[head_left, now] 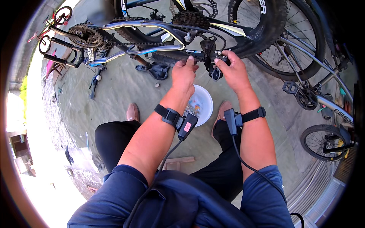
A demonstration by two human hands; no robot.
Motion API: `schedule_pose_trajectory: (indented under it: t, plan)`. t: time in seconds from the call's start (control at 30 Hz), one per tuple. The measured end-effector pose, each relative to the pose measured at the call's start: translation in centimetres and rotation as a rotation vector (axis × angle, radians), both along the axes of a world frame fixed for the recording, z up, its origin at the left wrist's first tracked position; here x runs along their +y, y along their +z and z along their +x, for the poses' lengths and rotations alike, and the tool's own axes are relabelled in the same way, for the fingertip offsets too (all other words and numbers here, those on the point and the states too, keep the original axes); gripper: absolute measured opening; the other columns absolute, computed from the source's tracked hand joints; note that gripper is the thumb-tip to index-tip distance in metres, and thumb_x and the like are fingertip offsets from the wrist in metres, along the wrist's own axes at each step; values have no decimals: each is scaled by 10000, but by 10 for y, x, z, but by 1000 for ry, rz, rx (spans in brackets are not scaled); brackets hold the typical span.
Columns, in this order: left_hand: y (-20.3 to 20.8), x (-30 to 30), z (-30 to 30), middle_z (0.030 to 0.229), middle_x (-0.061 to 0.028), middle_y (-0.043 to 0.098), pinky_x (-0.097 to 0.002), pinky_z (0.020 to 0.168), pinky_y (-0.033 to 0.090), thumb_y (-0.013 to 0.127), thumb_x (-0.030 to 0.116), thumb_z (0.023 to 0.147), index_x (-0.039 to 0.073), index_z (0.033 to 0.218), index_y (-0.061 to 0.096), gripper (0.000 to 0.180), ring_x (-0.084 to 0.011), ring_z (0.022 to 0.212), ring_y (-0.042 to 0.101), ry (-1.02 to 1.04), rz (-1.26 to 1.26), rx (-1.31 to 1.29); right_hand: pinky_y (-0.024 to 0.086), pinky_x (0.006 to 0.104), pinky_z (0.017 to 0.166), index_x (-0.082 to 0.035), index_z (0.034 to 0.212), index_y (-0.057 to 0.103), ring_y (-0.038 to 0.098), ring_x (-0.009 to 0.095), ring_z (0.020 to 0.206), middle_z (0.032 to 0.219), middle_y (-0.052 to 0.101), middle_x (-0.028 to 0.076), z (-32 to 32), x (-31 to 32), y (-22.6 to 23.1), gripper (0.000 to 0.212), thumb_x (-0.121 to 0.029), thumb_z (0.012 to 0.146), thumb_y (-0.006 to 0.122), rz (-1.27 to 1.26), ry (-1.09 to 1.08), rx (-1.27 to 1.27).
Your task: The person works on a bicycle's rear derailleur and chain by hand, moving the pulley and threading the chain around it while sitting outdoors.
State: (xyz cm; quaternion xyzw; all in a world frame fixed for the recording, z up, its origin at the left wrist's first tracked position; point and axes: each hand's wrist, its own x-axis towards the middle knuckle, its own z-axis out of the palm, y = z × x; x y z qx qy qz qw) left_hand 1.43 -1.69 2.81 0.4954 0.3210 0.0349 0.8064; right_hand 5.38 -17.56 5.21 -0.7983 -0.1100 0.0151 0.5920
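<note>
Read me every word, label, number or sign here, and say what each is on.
I won't copy wording, but lettering stands here:
White letters: black rear wheel rim.
White letters: dark frame tube beside the crankset.
Dark letters: silver bicycle frame at right.
Pink label on the left wrist unit: too small to read.
Other marks: too small or blurred.

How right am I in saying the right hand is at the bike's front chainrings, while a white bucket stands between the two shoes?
One part is wrong: the head view shows the right hand at the rear derailleur, not the front chainrings. The white bucket does stand between the two shoes.
</note>
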Motion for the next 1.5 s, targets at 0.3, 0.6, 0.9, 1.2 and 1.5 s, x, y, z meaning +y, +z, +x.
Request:
schedule_pose_trajectory:
  t: [0.3, 0.6, 0.9, 1.2, 1.5]
  plan:
    - [-6, 19, 15, 904, -14, 653, -229, 574, 378, 580, 141, 959, 72, 1011, 576, 86, -106, 765, 601, -27, -292, -84, 488, 250, 666, 28, 1100, 610, 609, 93, 743, 842, 668, 55, 0, 7, 3, 313, -130, 845, 698, 153, 10, 183]
    - [-10, 25, 8, 924, -11, 642, -251, 624, 395, 594, 151, 951, 96, 988, 556, 76, -113, 824, 608, -92, -253, -37, 486, 219, 677, 45, 1173, 579, 610, 83, 754, 901, 660, 41, 3, 23, 0, 349, -87, 869, 690, 376, 0, 252]
    - [-11, 30, 7, 883, -12, 637, -253, 603, 401, 609, 131, 935, 96, 941, 559, 62, -115, 770, 610, -121, -253, 23, 483, 221, 687, 49, 1187, 571, 606, 84, 775, 913, 645, 36, 1, 38, -1, 357, -78, 874, 687, 468, -51, 259]
    - [-17, 36, 4, 879, -15, 638, -242, 610, 403, 615, 141, 931, 87, 970, 572, 79, -122, 798, 613, -196, -179, 22, 472, 221, 711, 32, 1151, 581, 596, 83, 793, 906, 640, 30, 5, 42, -5, 322, -79, 871, 694, 520, -32, 307]
    - [-15, 45, 8, 882, -26, 643, -239, 575, 401, 657, 159, 905, 71, 978, 573, 142, -122, 770, 610, -203, -220, 91, 453, 213, 709, 6, 1107, 601, 574, 71, 793, 899, 637, 15, 1, 45, -6, 262, -97, 883, 690, 483, -19, 290]
